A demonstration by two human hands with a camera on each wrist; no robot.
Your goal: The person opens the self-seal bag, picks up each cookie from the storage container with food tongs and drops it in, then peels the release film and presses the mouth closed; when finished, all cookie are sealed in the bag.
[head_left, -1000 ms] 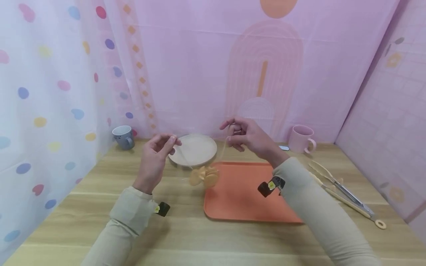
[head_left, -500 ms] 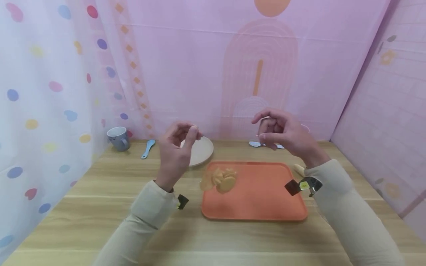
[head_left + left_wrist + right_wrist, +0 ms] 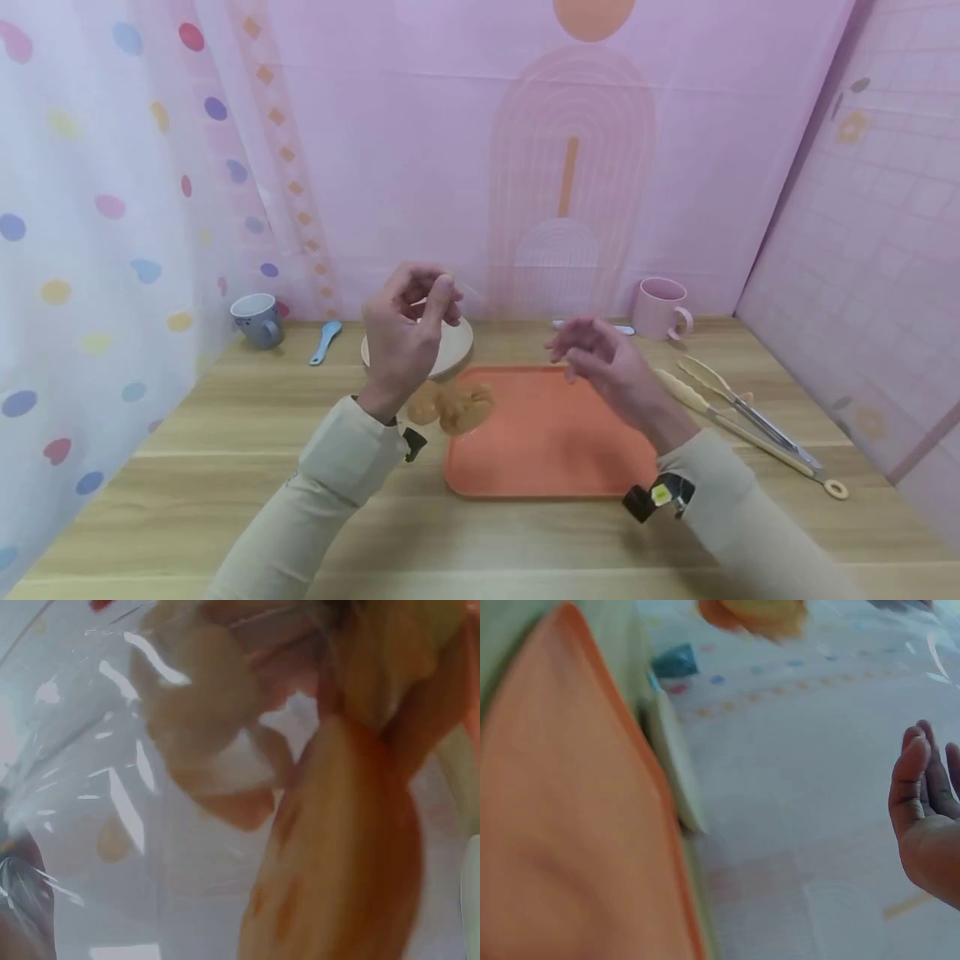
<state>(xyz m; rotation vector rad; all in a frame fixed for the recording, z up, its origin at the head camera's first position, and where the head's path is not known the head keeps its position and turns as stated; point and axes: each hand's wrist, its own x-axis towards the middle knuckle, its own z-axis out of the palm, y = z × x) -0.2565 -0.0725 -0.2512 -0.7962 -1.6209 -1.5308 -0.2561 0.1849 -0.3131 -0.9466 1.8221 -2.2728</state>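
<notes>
My left hand pinches the top of a clear plastic bag between thumb and fingers. Inside the bag hang several golden-brown, bread-like pieces, over the left end of the orange tray. The left wrist view shows one long browned piece close up, with shiny clear film around it. My right hand is above the tray's right half, fingers loosely bent and holding nothing. In the right wrist view its thumb and fingers stand apart from the bag.
Behind my left hand lies a white plate. A blue spoon and a grey cup stand farther left. At the back right are a pink mug and a light-blue utensil. Tongs lie right of the tray.
My right hand has let go of the bag and moved right, then down over the tray. My left hand has risen and shifted right with the bag still hanging from it.
</notes>
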